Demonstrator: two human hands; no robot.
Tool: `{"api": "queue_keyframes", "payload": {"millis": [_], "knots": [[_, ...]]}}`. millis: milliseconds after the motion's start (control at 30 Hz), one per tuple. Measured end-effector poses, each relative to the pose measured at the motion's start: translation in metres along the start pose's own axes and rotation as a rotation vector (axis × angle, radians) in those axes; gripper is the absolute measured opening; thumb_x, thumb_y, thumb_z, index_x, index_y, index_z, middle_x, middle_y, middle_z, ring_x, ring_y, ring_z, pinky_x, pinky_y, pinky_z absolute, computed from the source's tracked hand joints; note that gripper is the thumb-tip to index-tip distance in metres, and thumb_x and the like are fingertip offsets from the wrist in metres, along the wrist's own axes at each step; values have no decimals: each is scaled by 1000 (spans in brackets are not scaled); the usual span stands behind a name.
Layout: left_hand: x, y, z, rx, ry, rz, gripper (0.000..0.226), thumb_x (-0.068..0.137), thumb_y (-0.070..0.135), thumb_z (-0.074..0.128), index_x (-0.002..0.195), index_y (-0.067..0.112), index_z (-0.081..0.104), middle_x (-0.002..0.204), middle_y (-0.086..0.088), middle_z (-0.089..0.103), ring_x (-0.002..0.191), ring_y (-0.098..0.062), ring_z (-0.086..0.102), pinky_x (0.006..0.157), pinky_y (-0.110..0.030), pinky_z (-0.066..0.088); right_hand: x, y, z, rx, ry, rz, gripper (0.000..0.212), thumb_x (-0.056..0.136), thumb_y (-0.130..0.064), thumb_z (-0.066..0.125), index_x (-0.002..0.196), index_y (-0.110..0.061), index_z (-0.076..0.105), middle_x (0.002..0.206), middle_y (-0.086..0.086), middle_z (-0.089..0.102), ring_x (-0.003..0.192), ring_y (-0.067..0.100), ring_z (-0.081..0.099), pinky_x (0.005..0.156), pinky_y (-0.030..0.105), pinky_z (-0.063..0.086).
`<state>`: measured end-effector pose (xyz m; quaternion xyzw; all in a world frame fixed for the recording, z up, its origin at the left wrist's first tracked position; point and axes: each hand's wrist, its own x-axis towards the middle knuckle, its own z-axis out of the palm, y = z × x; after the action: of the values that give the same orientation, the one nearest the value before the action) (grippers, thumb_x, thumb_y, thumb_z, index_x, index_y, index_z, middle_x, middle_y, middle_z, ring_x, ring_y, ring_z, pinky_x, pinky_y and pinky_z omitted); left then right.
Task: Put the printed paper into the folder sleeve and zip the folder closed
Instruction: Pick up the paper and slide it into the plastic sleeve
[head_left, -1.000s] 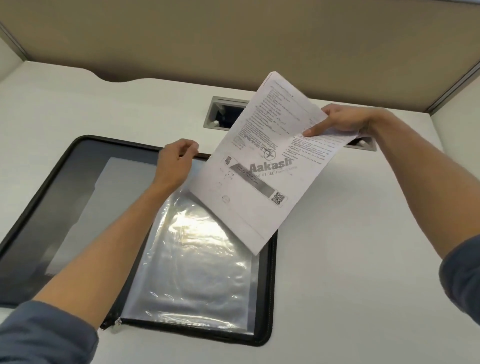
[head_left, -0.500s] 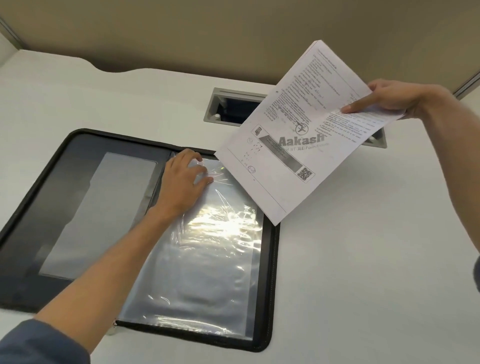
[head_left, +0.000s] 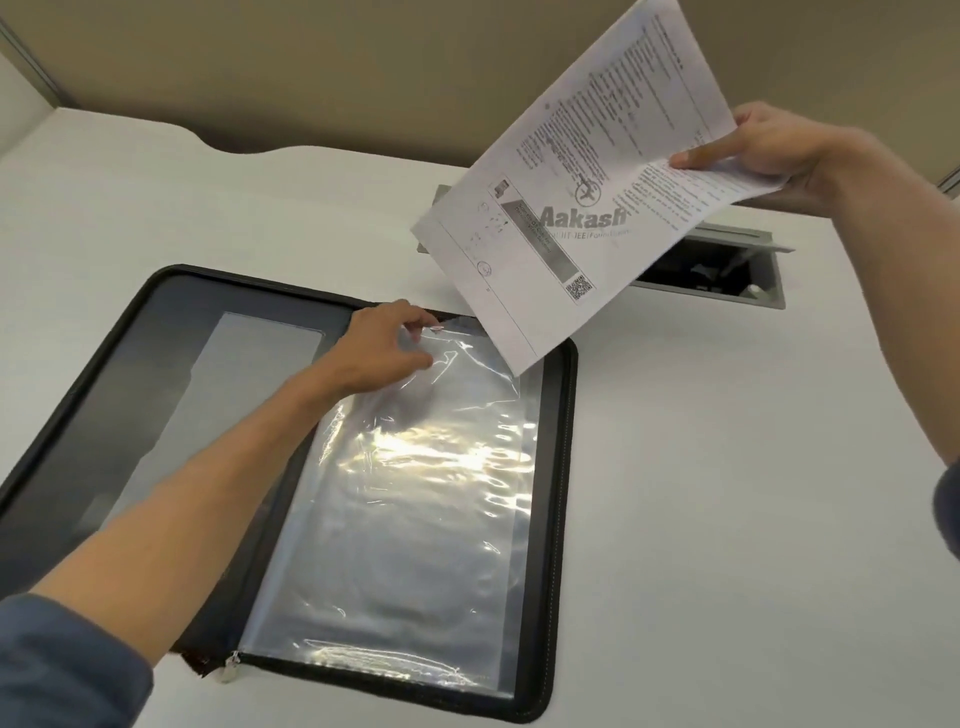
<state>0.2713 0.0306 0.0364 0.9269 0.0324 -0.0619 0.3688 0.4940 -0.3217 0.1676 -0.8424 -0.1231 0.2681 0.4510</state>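
Observation:
A black zip folder (head_left: 563, 467) lies open on the white desk. Its right half carries a clear plastic sleeve (head_left: 415, 509), shiny with glare. My left hand (head_left: 382, 348) pinches the sleeve's top left corner and lifts the upper layer slightly. My right hand (head_left: 779, 156) holds the printed paper (head_left: 587, 197) in the air above and to the right of the folder, tilted, with its lower corner hanging just over the sleeve's top right edge. The zip pull (head_left: 228, 670) rests at the folder's bottom edge.
A grey cable port (head_left: 727, 270) is cut into the desk behind the paper. A beige partition (head_left: 311, 62) rises along the desk's far edge. White desk surface (head_left: 727, 519) stretches to the right of the folder.
My right hand has raised the paper higher and further right. My left hand went from lying flat on the sleeve to pinching its top corner.

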Motion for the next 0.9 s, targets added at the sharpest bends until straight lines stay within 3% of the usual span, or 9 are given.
{"api": "queue_keyframes", "payload": {"millis": [133,233,333,433,633,767,900], "knots": [[5,6,-2,-87,-69,0,13,85,24,69,92,17,61,98,-7,64,97,-23,58,83,-30,42,16,-19,-1,-92,55,-57,21,90,-10,64,104,-23,70,119,-3,66,100,18,64,69,18,59],[6,10,-3,-142,-75,7,11,86,20,67,91,16,58,98,-4,66,98,-22,58,81,-30,41,25,-34,-1,-103,82,-91,18,90,-13,64,103,-24,69,115,-6,68,95,14,67,71,20,59],[6,17,-2,-138,-91,75,12,81,9,67,88,15,59,85,3,64,85,-17,58,77,-32,43,30,-46,2,-101,115,-128,15,91,-14,63,104,-19,69,103,-11,68,82,5,68,61,14,56],[6,24,1,-92,-118,185,12,84,2,61,93,11,64,85,12,65,77,-9,57,79,-30,47,37,-55,6,-127,115,-173,14,92,-15,62,106,-16,67,96,-12,68,71,-3,69,57,11,53],[6,34,16,80,-138,318,17,98,20,52,108,18,66,98,2,69,94,-14,60,97,-36,36,47,-61,13,-161,82,-170,20,92,-18,63,111,-14,67,99,-11,68,80,4,66,61,14,56],[6,37,24,64,-109,318,17,98,19,52,104,17,68,87,4,71,88,-14,62,83,-30,43,51,-61,18,-171,30,-137,15,90,-17,65,105,-15,67,97,-11,69,71,-2,68,56,11,52],[5,35,27,-24,-63,253,11,93,18,58,96,19,68,81,6,72,85,-11,64,71,-26,47,55,-66,19,-185,-19,-130,12,90,-16,66,102,-19,69,98,-10,71,76,3,69,59,13,55]]}}
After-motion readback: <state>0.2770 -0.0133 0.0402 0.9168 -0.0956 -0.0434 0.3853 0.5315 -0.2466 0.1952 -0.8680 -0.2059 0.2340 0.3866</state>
